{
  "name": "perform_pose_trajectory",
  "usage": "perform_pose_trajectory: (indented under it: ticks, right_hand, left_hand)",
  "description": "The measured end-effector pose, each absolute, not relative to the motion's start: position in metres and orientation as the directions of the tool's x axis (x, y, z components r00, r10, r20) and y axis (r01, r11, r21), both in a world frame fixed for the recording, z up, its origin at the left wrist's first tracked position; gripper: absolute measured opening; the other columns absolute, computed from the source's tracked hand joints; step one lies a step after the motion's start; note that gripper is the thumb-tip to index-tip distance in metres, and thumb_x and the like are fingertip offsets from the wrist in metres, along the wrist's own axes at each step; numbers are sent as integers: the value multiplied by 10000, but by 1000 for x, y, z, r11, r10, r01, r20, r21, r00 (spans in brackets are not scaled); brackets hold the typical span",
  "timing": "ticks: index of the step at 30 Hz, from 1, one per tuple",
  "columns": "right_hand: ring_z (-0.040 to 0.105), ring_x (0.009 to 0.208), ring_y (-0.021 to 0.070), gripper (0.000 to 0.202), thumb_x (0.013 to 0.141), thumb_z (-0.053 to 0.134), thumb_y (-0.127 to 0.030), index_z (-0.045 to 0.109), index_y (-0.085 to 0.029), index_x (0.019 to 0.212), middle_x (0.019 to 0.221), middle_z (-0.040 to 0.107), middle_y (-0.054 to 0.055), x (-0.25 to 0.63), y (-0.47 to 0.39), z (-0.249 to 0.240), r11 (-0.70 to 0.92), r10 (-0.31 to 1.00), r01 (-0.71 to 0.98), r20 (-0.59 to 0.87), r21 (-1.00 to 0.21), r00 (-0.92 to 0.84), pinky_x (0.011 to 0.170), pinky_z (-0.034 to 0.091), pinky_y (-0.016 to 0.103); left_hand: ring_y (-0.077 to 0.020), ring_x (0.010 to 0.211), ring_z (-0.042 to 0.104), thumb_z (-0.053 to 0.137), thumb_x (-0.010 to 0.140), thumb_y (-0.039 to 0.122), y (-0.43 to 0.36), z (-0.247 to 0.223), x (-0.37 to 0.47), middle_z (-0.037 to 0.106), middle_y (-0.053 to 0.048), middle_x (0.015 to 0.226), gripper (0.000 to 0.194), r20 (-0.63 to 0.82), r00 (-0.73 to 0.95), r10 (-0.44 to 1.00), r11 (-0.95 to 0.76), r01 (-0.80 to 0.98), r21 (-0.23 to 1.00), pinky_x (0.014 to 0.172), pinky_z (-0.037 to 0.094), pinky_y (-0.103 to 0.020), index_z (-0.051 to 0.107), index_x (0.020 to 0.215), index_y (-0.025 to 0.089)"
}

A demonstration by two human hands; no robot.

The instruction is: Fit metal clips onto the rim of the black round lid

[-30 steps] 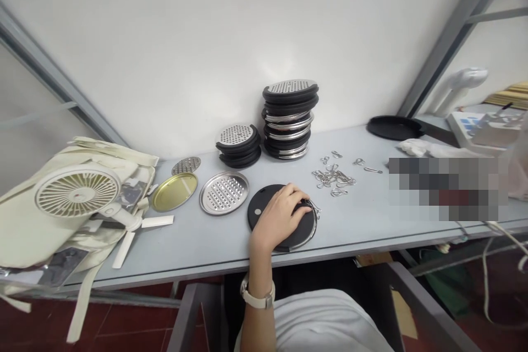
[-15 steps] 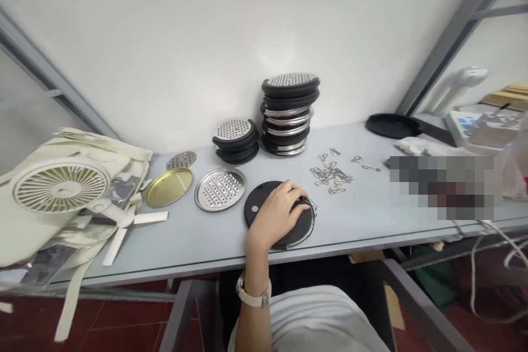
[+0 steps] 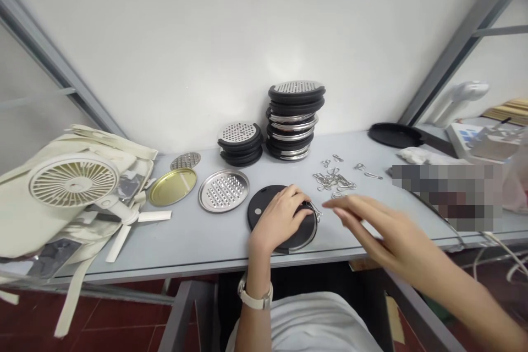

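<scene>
My left hand (image 3: 280,219) rests on a round black disc (image 3: 260,201) near the table's front edge. Its fingers bend down toward the disc's right side, and the thumb is close to them. A wire clip (image 3: 317,210) sticks out at that right edge, beside the fingertips. My right hand (image 3: 371,225) hovers just right of the disc, slightly blurred. Its fingers are stretched out with the thumb beneath, and nothing shows in them. Behind its fingertips lies a loose pile of wire clips (image 3: 335,180). A round metal grater plate (image 3: 224,191) lies left of the disc.
Two stacks of black-rimmed graters, one short (image 3: 240,146) and one tall (image 3: 295,121), stand by the wall. A gold lid (image 3: 172,187), a perforated plate (image 3: 185,160) and a white fan (image 3: 74,182) are at left. A black pan (image 3: 395,135) sits back right.
My right hand has come in from the lower right and reached the disc's right side. My left hand stays on the disc. The view has shifted slightly.
</scene>
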State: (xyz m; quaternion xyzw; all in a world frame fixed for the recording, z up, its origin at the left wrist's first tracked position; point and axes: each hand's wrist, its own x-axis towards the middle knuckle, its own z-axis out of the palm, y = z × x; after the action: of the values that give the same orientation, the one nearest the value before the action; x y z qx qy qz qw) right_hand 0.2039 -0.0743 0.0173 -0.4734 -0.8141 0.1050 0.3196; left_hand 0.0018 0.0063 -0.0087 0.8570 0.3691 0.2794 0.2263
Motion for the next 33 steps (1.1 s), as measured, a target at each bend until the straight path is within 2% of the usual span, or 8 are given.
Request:
perform_pose_trajectory:
  ticks: [4,11,16,22,33]
  right_hand:
    - [579,746,202,214,967,411,-369,542,-213,903,806,608,53,197,-21,-10,392,918,709,297,-586,-263,702,470,331]
    - [503,619,158,266,962,390,-365,490,-210,769,665,524,-8,186,-22,-34,343,939,644,240,-684,-246,594,414,280]
    - [471,604,146,264,951,409,-321,456,-212,715,634,489,-23,183,-21,-34,346,938,631,259,-695,-231,590,392,278]
    - [462,599,132,224,945,423,-323,479,-206,763,661,513,-22,185,-26,-34,340,938,531,244,-776,-245,563,387,256]
    - [438,601,132,299,965,375,-355,454,-205,719,647,451,-31,193,-22,-33,399,912,594,236,-698,-335,568,377,253]
  left_hand:
    - [-191,982,554,517,911,247,7,-8,2,564,-51,1038,175,312,584,749,-635,502,586,926,441,-332,602,1058,204]
    - [-198,1003,545,493,920,241,7,-8,2,564,-57,1056,195,310,589,747,-638,502,584,934,439,-345,596,1081,203]
    - [-201,1027,539,478,924,233,7,-8,3,562,-54,1083,217,302,590,749,-632,500,592,954,431,-356,584,1112,216]
    - [-203,1025,536,486,914,217,7,-8,2,561,-58,1079,217,293,592,751,-624,488,610,955,431,-367,585,1107,220]
    - [-201,1024,535,483,920,238,6,-8,3,556,-56,1079,214,305,585,752,-629,495,600,953,434,-359,581,1110,222]
